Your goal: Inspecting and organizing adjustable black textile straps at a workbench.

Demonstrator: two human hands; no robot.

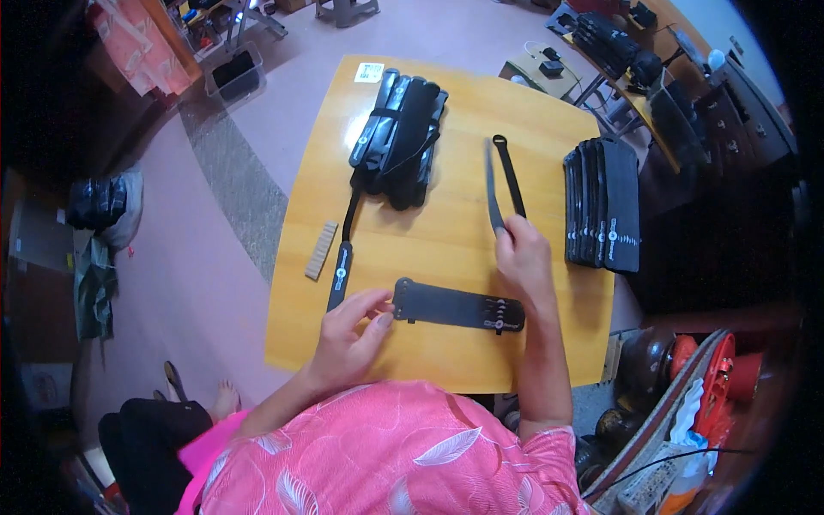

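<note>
My right hand (pixel 522 253) is closed on a narrow black strap (pixel 512 176). Two lengths of it rise from my fist, one ending in a ring; whether they are one piece I cannot tell. Flat in front of me lies a black band (pixel 455 307) with rounded ends, small holes at its left end and white print at its right. My left hand (pixel 350 335) is beside the band's left end, thumb and fingers apart, holding nothing. Left of centre, another black strap (pixel 341 270) with a printed tab runs up to a bundle of black bands (pixel 399 137).
On the wooden table (pixel 463 232), a stack of black bands (pixel 602 206) stands at the right edge. A small ridged tan strip (pixel 322 251) lies at the left. Red and dark containers (pixel 687 369) crowd the floor at right. Another person's leg and foot (pixel 225 402) are at lower left.
</note>
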